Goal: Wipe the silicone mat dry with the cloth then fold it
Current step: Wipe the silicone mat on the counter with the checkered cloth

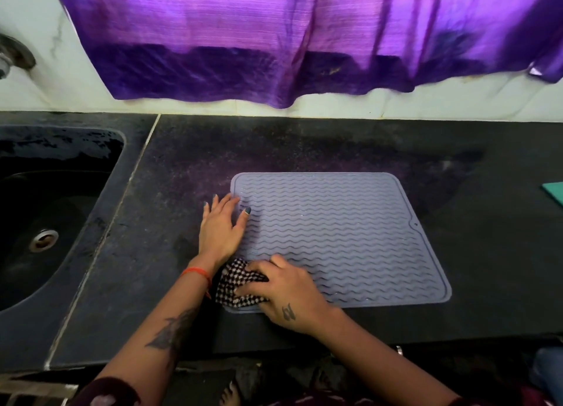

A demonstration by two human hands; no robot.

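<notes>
Mat [341,241] is my landmark here: grey silicone, wavy ridges, lying flat on the dark counter [304,143], with the sink [54,210] well off its left edge and a purple curtain [274,40] hanging above its far side. From the head view, my left hand [221,226] rests with fingers straight and spread across the mat's left edge, thumb on the ridges, pinning it. My right hand [283,293] sits at the mat's near left corner, fingers curled round the bunched checked cloth [236,282], pressing it onto the silicone. A green thing [554,192] shows beyond the mat's right edge, too cropped to name.

I judge this to be the wiping step, with the fold not yet begun, since the mat lies fully open. Small glints along the ridges may be water. Next I should need strokes along the grooves toward the right edge, keeping the left edge pinned so the mat does not slide
</notes>
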